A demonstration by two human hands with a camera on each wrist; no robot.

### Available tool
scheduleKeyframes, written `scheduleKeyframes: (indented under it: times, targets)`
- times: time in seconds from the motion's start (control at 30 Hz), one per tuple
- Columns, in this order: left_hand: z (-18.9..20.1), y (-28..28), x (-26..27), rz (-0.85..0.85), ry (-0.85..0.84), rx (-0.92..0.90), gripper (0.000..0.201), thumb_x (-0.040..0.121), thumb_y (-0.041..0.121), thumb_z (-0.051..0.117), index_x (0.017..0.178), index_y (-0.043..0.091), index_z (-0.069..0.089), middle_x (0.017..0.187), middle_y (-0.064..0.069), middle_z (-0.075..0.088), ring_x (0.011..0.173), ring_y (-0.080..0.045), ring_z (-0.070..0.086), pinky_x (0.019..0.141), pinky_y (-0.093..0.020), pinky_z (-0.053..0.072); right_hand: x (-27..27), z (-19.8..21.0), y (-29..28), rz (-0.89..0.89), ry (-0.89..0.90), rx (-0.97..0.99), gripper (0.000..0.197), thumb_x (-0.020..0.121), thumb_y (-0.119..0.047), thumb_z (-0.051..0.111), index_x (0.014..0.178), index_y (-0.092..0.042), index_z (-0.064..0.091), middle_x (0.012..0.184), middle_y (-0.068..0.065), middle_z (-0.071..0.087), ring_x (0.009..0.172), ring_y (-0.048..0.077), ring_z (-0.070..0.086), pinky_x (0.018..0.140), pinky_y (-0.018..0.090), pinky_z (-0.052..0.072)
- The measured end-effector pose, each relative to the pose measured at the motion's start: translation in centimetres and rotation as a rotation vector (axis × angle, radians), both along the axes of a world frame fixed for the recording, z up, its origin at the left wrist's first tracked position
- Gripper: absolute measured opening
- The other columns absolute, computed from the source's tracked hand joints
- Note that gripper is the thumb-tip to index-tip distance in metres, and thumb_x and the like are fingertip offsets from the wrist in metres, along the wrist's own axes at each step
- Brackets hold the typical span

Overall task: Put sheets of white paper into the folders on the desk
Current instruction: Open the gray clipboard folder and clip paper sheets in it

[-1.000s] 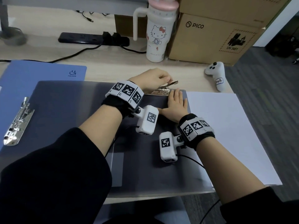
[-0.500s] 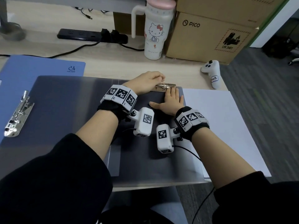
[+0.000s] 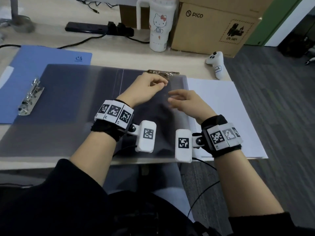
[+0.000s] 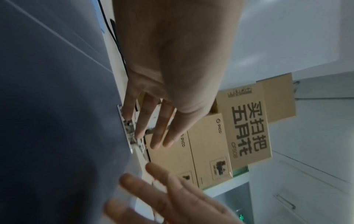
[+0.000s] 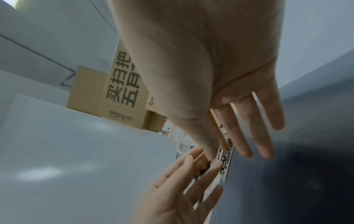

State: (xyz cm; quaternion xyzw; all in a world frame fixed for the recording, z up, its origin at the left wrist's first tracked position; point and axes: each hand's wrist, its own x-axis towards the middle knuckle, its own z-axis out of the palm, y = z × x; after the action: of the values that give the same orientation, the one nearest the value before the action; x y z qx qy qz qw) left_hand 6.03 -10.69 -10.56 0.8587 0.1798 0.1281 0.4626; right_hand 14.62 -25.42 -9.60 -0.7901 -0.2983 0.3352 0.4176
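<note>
A dark grey folder (image 3: 71,103) lies open across the desk, with its metal clip (image 3: 163,74) lying flat at the far edge. My left hand (image 3: 153,84) hovers just short of the clip, fingers relaxed, holding nothing. In the left wrist view its fingers (image 4: 153,133) are straight, beside the clip (image 4: 130,131). My right hand (image 3: 177,99) hovers over the folder's right half, open and empty; its fingers (image 5: 249,133) are spread. A sheet of white paper (image 3: 225,113) lies flat against the folder's right edge. A blue folder (image 3: 42,65) lies open at the left.
The blue folder's metal clip (image 3: 30,99) is at the left. A white cup (image 3: 158,28), cardboard boxes (image 3: 213,29), a power strip (image 3: 95,29) and a white controller (image 3: 216,63) line the back. The desk edge runs along the paper's right side.
My left hand has let go of the clip, whose lever now lies flat. My right hand has lifted off the folder. Both hands have drawn back toward me.
</note>
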Motion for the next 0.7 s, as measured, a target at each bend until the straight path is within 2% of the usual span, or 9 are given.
scheduleKeyframes:
  times: [0.07,0.17,0.27,0.33,0.4,0.47,0.53,0.63,0.7]
  targets:
    - [-0.5,-2.2,-0.6,0.013,0.025,0.024,0.023,0.093,0.016,0.054,0.111,0.016,0.068,0.112,0.002,0.068,0.108,-0.015,0.061,0.1,-0.026,0.044,-0.5,-0.2,-1.9,-0.103,0.053,0.066,0.029,0.093,-0.011,0.056,0.122,-0.005,0.056,0.106,0.012,0.065,0.066,0.012,0.063,0.058,0.015,0.05]
    - [-1.3,-5.3,-1.0,-0.014,0.04,0.039,0.024,0.092,0.017,0.055,0.113,0.019,0.067,0.116,0.004,0.067,0.114,-0.015,0.059,0.1,-0.024,0.041,-0.6,-0.8,-4.9,-0.284,0.033,0.126,0.021,0.089,-0.009,0.057,0.11,-0.006,0.061,0.095,0.013,0.07,0.059,0.018,0.064,0.045,0.015,0.046]
    - [-1.9,-7.7,-0.8,-0.049,0.069,0.01,0.027,0.093,0.018,0.054,0.119,0.02,0.063,0.131,0.0,0.059,0.138,-0.016,0.037,0.115,-0.031,0.024,-0.2,-1.8,-7.3,-0.44,-0.131,0.149,0.019,0.084,-0.007,0.055,0.1,-0.009,0.065,0.087,0.01,0.073,0.057,0.018,0.066,0.056,0.022,0.051]
    - [-2.2,-9.4,0.0,-0.09,0.114,0.044,0.032,0.095,0.018,0.051,0.126,0.018,0.058,0.14,-0.002,0.05,0.146,-0.017,0.019,0.12,-0.042,0.008,0.3,-2.8,-9.0,-0.55,-0.29,0.128,0.02,0.083,-0.012,0.056,0.1,-0.012,0.067,0.09,0.009,0.073,0.071,0.02,0.069,0.073,0.033,0.055]
    - [-2.6,-10.9,0.9,-0.157,0.164,0.103,0.036,0.096,0.019,0.047,0.132,0.018,0.052,0.147,0.001,0.042,0.148,-0.018,0.009,0.12,-0.046,-0.003,0.8,-3.6,-10.6,-0.622,-0.429,0.072,0.025,0.084,-0.014,0.056,0.107,-0.011,0.065,0.105,0.007,0.07,0.095,0.022,0.065,0.087,0.035,0.05]
    - [-2.7,-12.2,1.9,-0.226,0.215,0.162,0.04,0.097,0.021,0.044,0.137,0.017,0.045,0.153,0.001,0.032,0.148,-0.018,0.003,0.118,-0.046,-0.008,1.5,-4.5,-12.0,-0.623,-0.514,-0.015,0.036,0.087,-0.017,0.057,0.121,-0.008,0.058,0.123,0.008,0.062,0.117,0.025,0.054,0.098,0.036,0.042]
    - [-2.9,-13.3,2.9,-0.276,0.263,0.226,0.044,0.098,0.023,0.042,0.142,0.017,0.038,0.157,0.0,0.023,0.148,-0.018,-0.002,0.118,-0.047,-0.01,2.2,-5.2,-13.3,-0.607,-0.57,-0.168,0.05,0.088,-0.024,0.058,0.133,-0.006,0.047,0.138,0.011,0.05,0.133,0.028,0.04,0.109,0.044,0.033]
    - [-3.2,-14.6,4.2,-0.342,0.36,0.335,0.053,0.099,0.031,0.04,0.147,0.017,0.024,0.16,-0.002,0.011,0.148,-0.02,-0.009,0.117,-0.049,-0.011,2.9,-5.9,-14.8,-0.592,-0.571,-0.382,0.071,0.089,-0.035,0.056,0.145,-0.003,0.025,0.154,0.012,0.025,0.146,0.028,0.012,0.115,0.057,0.01]
    - [-3.7,-14.9,4.7,-0.37,0.443,0.375,0.06,0.098,0.038,0.038,0.15,0.02,0.014,0.16,-0.004,0.002,0.147,-0.022,-0.013,0.116,-0.05,-0.013,3.1,-6.2,-15.5,-0.606,-0.516,-0.421,0.084,0.089,-0.041,0.056,0.148,-0.001,0.012,0.158,0.012,0.014,0.147,0.029,0.005,0.115,0.059,0.005]
